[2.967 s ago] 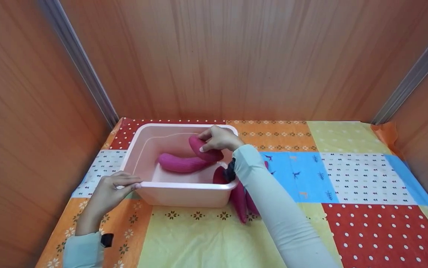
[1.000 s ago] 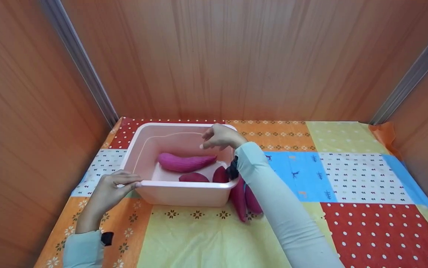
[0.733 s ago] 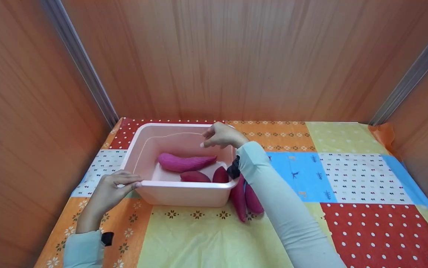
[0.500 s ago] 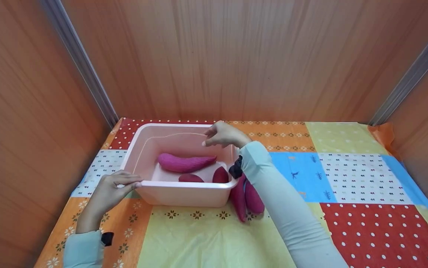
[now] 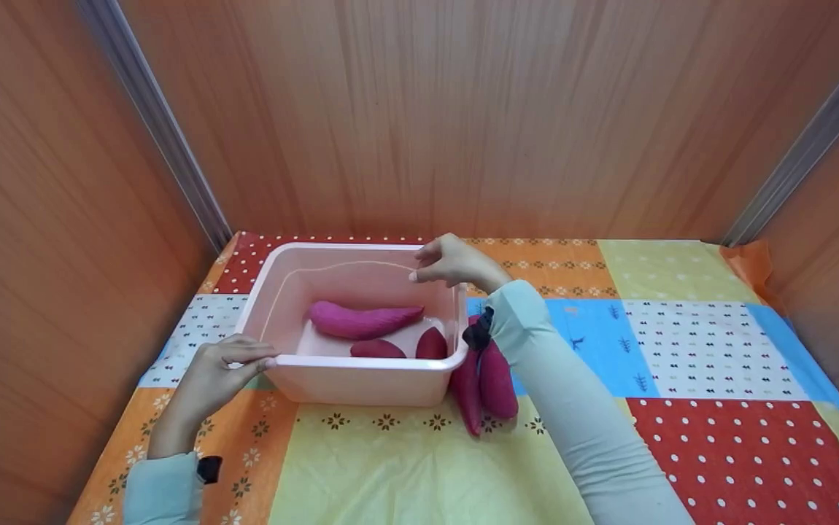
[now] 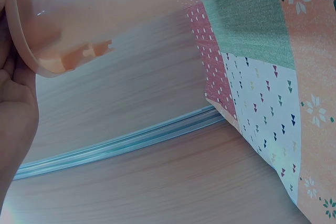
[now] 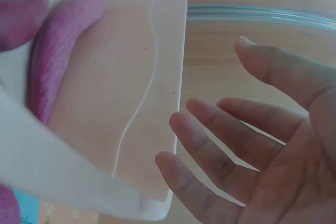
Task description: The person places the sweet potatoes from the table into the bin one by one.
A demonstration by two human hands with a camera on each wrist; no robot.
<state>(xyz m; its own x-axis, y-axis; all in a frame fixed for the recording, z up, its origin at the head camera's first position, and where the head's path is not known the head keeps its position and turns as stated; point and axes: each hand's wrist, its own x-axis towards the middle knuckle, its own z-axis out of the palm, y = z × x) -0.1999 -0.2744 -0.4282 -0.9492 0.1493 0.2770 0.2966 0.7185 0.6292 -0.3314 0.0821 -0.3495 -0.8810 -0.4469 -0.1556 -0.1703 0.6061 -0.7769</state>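
Note:
My left hand grips the near left corner of a pink plastic tub, thumb and fingers on its rim. In the left wrist view, the left hand shows only in part at the edge. Above the tub's far right corner hovers my right hand, holding nothing; the right wrist view shows its loosely spread fingers. Inside the tub lie a long purple-pink sweet potato and two others, one sweet potato partly hidden by the front wall, another sweet potato at the right.
Outside the tub's right wall, a slim sweet potato and a plumper sweet potato lie side by side, partly behind the right wrist strap. A patchwork-print cloth covers the table. Wood-grain panels enclose the back and sides.
The right hand let go of a sweet potato, which now lies by the tub's front wall. Since then, the hand has drifted right and slightly away. The left hand stays on the rim.

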